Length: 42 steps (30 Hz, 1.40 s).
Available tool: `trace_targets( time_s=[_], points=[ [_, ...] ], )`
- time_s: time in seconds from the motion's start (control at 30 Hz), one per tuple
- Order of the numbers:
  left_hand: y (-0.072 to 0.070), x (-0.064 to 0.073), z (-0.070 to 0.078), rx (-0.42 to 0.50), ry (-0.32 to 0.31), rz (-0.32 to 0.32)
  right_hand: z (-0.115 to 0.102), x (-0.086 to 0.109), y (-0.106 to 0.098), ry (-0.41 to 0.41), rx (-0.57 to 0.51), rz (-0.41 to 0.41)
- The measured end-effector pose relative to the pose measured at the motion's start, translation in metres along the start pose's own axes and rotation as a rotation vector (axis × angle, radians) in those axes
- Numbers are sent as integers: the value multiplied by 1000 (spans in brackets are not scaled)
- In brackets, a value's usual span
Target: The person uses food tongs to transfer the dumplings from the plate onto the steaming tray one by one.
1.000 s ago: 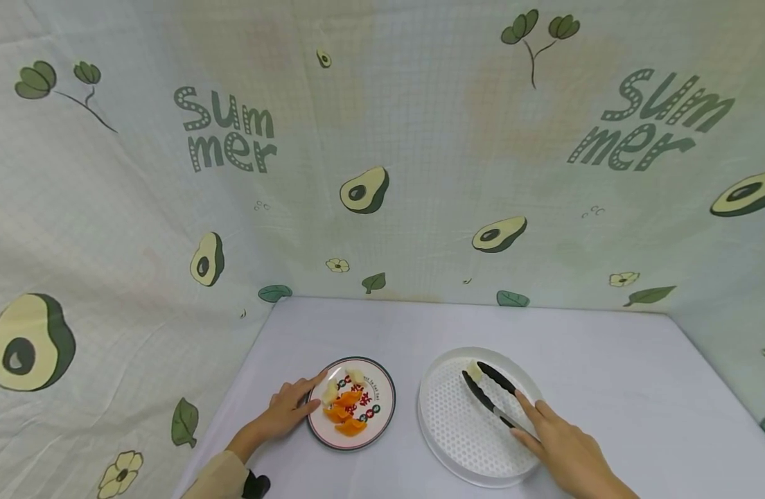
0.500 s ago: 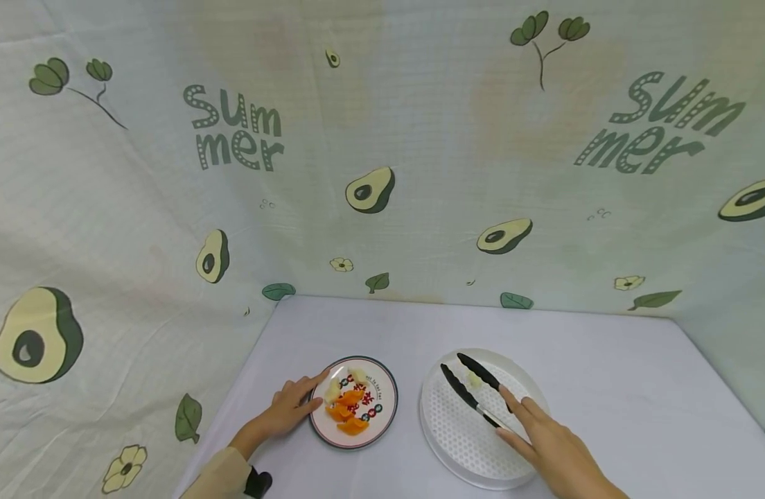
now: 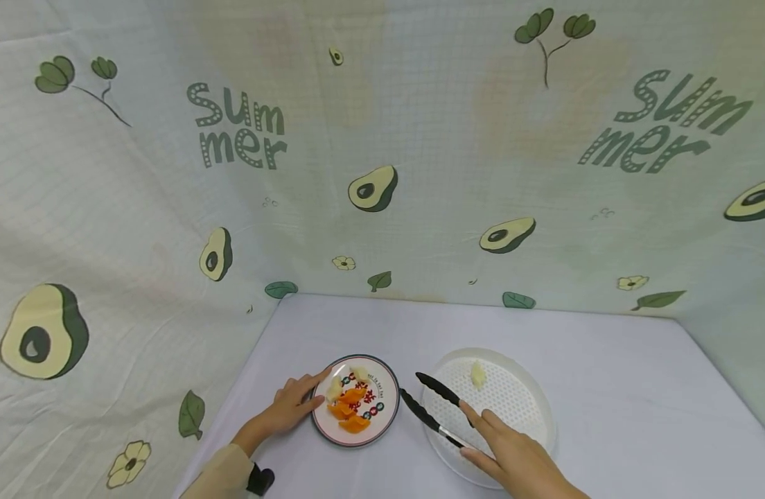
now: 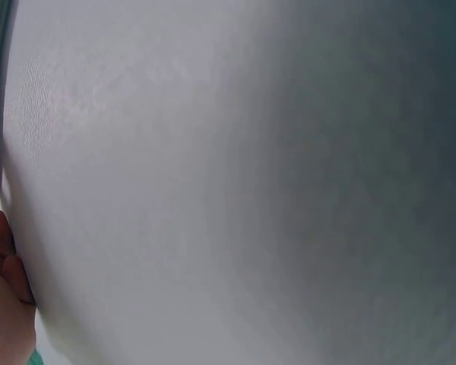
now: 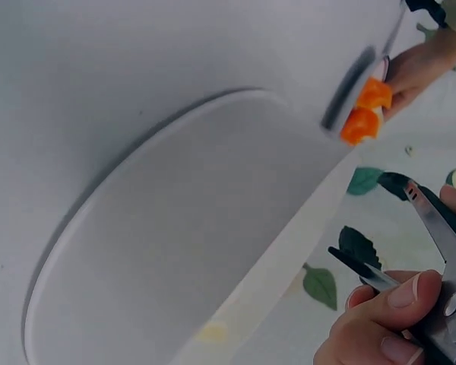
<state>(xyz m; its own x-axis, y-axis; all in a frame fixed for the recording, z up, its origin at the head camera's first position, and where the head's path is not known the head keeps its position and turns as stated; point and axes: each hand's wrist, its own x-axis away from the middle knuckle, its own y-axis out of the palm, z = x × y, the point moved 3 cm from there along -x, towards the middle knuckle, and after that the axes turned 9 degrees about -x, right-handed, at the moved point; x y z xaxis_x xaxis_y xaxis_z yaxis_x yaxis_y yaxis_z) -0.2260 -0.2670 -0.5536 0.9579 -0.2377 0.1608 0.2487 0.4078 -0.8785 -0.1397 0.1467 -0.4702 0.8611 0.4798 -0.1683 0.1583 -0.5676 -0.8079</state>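
With index finger and thumb spread, my left hand (image 3: 285, 407) touches the left rim of a round plate (image 3: 387, 416). On that plate lie several orange pieces (image 3: 354, 424) and two pale yellow pieces (image 3: 335, 388). My right hand (image 3: 513, 454) holds black-tipped metal tongs (image 3: 441, 388). Their jaws stand apart with nothing visible between them, pointing left between plate and tray, close to the plate's right rim. One pale yellow piece (image 3: 478, 374) sits toward the back of the round white tray (image 3: 547, 416). The left wrist view shows a few fingers (image 4: 0, 236) at its left edge.
A white tabletop (image 3: 619, 388) carries the plate and the tray, set side by side. A patterned cloth (image 3: 432, 138) with avocados hangs behind and at both sides. The tray's raised rim (image 5: 129, 156) is seen close up in the right wrist view.
The tongs, which were around the pale piece on the tray, have opened wider and moved left off it toward the plate. That piece stays on the tray. My left hand keeps its place.
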Motion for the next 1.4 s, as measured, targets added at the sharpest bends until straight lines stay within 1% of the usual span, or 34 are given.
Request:
trace_targets(
  time_s=[0.1, 0.2, 0.27, 0.33, 0.43, 0.53, 0.67, 0.77, 0.87, 0.97, 1.13, 1.3, 1.4],
  points=[
    [0, -1, 0, 4, 9, 2, -4, -2, 10, -71, -36, -20],
    [0, -1, -1, 7, 9, 5, -9, -5, 19, -135, -62, -58],
    [1, 0, -2, 4, 9, 5, -13, -8, 26, -161, -56, -93],
    [1, 1, -3, 1, 13, 6, -17, -11, 31, -169, -50, -135],
    [1, 3, -3, -7, 23, 11, -22, -17, 37, -169, -36, -170],
    [1, 3, -2, -5, 26, 17, -27, -21, 37, -180, -12, -161],
    [1, 3, -1, 10, 4, 15, -33, -26, 35, -196, 10, -150],
    [1, 2, -2, 14, -6, 8, -37, -29, 35, -181, 7, -179],
    [1, 1, -1, 12, 2, 9, -39, -32, 36, -154, 3, -210],
    [1, 0, 0, 10, 13, 12, -41, -34, 37, -150, 13, -213],
    [0, 1, 0, 5, 11, 14, -45, -37, 41, -172, 53, -191],
    [0, 1, 0, -6, 24, 13, -49, -40, 46, -137, 78, -225],
    [-1, 1, 0, -9, 33, 15, -51, -40, 50, -134, 98, -237]
  ],
)
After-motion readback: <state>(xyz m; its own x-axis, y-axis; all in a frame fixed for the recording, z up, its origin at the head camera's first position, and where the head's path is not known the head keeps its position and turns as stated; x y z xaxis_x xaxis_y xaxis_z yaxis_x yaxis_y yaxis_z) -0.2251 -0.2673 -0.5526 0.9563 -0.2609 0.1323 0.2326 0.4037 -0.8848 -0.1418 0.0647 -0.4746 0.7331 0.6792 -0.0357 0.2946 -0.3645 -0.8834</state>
